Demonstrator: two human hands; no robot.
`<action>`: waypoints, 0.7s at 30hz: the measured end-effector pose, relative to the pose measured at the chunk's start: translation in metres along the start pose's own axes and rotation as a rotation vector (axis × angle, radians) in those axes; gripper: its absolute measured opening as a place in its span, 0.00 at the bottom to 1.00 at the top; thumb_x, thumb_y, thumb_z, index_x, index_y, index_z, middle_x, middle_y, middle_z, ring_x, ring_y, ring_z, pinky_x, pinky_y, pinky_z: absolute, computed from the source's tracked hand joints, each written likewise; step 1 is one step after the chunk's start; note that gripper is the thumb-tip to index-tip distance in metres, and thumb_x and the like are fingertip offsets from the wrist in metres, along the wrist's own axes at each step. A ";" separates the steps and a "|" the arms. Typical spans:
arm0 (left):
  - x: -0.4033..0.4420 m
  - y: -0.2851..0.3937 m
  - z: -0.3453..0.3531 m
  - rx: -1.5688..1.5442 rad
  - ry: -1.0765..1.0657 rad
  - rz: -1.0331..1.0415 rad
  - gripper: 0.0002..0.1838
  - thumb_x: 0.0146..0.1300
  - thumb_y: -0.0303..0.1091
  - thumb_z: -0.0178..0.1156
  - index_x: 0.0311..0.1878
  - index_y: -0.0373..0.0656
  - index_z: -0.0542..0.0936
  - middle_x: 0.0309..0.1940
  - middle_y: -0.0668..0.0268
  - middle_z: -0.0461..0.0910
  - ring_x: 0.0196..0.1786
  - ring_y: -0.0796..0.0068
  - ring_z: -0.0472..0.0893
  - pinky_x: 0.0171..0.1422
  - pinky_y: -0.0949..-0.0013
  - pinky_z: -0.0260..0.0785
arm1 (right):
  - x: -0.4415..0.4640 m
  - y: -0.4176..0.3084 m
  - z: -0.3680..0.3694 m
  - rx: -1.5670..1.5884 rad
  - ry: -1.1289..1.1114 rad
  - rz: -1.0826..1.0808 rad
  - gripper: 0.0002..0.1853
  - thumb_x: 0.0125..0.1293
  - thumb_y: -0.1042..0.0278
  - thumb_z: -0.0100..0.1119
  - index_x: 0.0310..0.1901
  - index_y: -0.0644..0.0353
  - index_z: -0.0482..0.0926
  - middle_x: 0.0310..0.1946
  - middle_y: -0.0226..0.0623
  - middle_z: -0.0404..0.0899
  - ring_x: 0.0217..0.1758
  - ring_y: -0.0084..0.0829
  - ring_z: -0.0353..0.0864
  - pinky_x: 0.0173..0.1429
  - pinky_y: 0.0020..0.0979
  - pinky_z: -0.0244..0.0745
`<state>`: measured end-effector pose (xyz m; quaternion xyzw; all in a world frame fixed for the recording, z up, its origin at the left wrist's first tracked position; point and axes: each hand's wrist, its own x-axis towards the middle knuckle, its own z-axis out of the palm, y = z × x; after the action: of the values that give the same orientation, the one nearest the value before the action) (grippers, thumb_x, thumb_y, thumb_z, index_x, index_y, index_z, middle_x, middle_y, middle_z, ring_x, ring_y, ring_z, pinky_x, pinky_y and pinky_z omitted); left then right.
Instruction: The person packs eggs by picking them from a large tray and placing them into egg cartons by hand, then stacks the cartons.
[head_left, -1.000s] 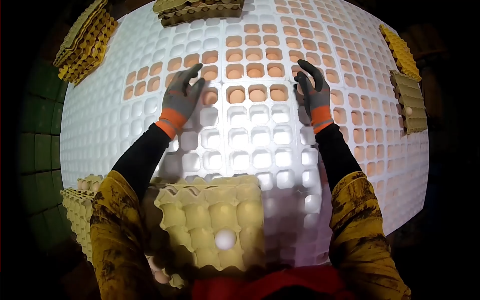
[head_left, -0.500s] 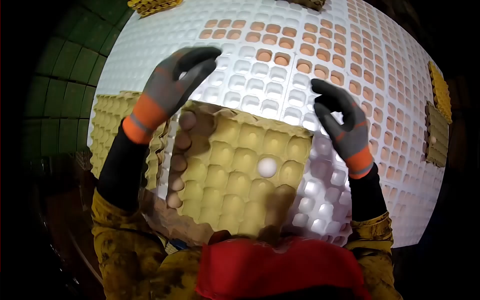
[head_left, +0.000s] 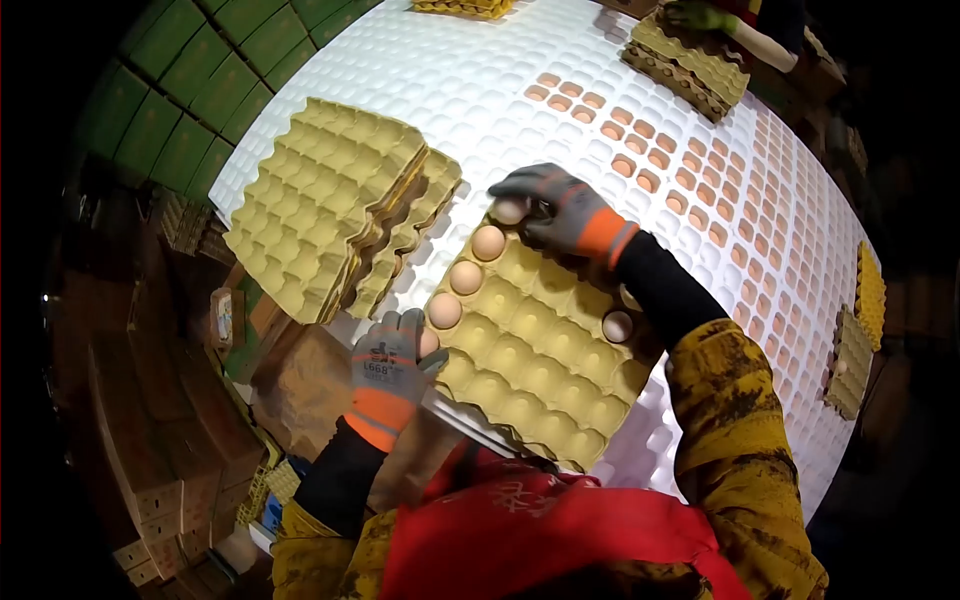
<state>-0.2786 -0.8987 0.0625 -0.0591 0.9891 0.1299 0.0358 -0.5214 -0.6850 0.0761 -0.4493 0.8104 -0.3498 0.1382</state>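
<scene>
A yellow egg tray (head_left: 540, 345) lies in front of me, with a row of brown eggs (head_left: 466, 277) along its left side. My right hand (head_left: 565, 210), in a grey and orange glove, closes around the egg (head_left: 509, 209) at the far end of that row. At the near end, my left hand (head_left: 388, 365) has its fingers and thumb around another egg (head_left: 428, 343), partly hidden by the glove. A paler egg (head_left: 618, 326) sits on the tray's right side. Part of one more shows beside my right sleeve.
Stacked egg trays (head_left: 330, 200) stand at the left. White moulded cell sheets (head_left: 480, 90) cover the table, several cells holding brown eggs (head_left: 648, 180). At the far side, another person's gloved hand (head_left: 698, 16) rests on a tray stack (head_left: 690, 60). Green boxes (head_left: 190, 70) line the back left.
My view has swung left, bringing the tray stack into fuller sight. Both hands, apart above the table before, have come down to opposite ends of the egg row.
</scene>
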 end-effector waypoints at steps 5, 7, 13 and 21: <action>-0.012 -0.041 0.005 -1.279 0.226 -0.272 0.22 0.62 0.40 0.60 0.57 0.40 0.74 0.48 0.63 0.76 0.50 0.66 0.80 0.57 0.62 0.76 | -0.012 -0.007 0.002 1.141 0.196 0.307 0.21 0.63 0.73 0.63 0.59 0.61 0.77 0.49 0.35 0.78 0.55 0.30 0.80 0.55 0.31 0.79; -0.006 -0.039 0.000 -1.604 0.143 -0.338 0.21 0.65 0.44 0.59 0.56 0.41 0.76 0.49 0.62 0.77 0.53 0.68 0.80 0.59 0.63 0.74 | 0.002 -0.012 0.008 0.610 0.028 0.250 0.17 0.65 0.67 0.66 0.55 0.58 0.81 0.48 0.32 0.81 0.47 0.29 0.82 0.49 0.30 0.79; 0.031 0.012 0.001 -0.154 0.159 0.077 0.28 0.57 0.41 0.73 0.60 0.46 0.77 0.47 0.57 0.78 0.46 0.54 0.82 0.48 0.57 0.76 | 0.013 -0.022 0.032 -0.345 -0.085 -0.094 0.23 0.57 0.67 0.65 0.57 0.48 0.81 0.56 0.32 0.81 0.52 0.43 0.83 0.59 0.39 0.79; 0.025 -0.026 0.004 -1.327 0.028 -0.293 0.20 0.69 0.39 0.60 0.60 0.40 0.80 0.40 0.64 0.83 0.34 0.76 0.80 0.35 0.71 0.74 | -0.007 -0.029 0.014 0.309 -0.014 -0.035 0.24 0.59 0.70 0.65 0.59 0.53 0.81 0.56 0.37 0.79 0.48 0.34 0.84 0.49 0.37 0.82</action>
<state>-0.2997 -0.9254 0.0496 -0.2037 0.6822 0.7023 -0.0036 -0.4912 -0.6954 0.0858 -0.4392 0.7380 -0.4694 0.2049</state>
